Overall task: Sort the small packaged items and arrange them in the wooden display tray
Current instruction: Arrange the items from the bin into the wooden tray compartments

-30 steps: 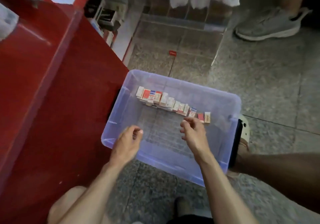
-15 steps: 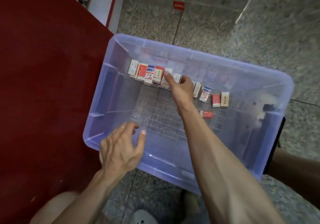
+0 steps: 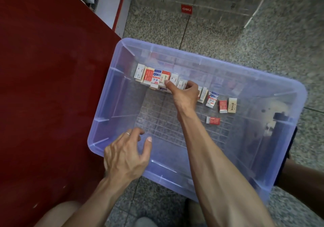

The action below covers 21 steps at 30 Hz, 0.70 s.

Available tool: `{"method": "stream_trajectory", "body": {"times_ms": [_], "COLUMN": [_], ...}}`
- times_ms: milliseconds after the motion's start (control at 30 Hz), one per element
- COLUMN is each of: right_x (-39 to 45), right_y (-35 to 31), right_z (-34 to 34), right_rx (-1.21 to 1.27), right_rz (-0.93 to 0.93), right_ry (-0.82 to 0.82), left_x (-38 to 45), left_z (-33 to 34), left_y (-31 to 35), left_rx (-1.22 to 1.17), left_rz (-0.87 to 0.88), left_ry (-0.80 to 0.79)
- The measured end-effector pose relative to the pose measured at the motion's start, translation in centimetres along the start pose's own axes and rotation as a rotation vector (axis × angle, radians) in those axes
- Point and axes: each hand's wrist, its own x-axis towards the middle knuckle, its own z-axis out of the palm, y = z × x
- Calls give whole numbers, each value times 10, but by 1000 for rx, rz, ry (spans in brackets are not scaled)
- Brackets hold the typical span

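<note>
A translucent blue plastic bin (image 3: 115, 95) sits on the floor. Along its far side stands a row of small red, white and blue packaged boxes (image 3: 150, 76). More boxes stand at the right end of the row (image 3: 223, 106), and one red box (image 3: 213, 120) lies flat apart from it. My right hand (image 3: 185, 95) reaches into the middle of the row, thumb against a red-and-white box and fingers curled over several boxes. My left hand (image 3: 126, 155) hovers over the bin's near-left rim, fingers loosely spread and holding nothing. No wooden tray is in view.
A red counter panel (image 3: 43, 86) stands against the bin's left side. A clear acrylic case with a red label (image 3: 186, 9) stands on the granite floor behind. Another person's leg (image 3: 306, 177) is beside the bin's right corner. My knee (image 3: 61, 212) shows at the bottom left.
My right hand moved from above the bin's near part forward into the row of boxes and closed on them. A red box now lies flat behind the row. My left hand opened slightly.
</note>
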Motion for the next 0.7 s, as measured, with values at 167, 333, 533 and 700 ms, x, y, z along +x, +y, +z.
{"method": "stream_trajectory", "body": {"times_ms": [167,333,533,700], "right_x": [3,-1,2,2], "right_y": [-2,-2,-5,0], "right_z": [4,4,1,4], "right_rx": [54,95,178,175], "right_rz": [45,57,102,116], "right_ry": [-30,-45,-87,-93], "left_x": [0,0,1,0], "left_z": [0,-1,0,0], "left_y": [0,1,1,2], "left_rx": [12,25,23,20], "left_rz": [19,24,18,16], "left_ry": [22,21,30,22]}}
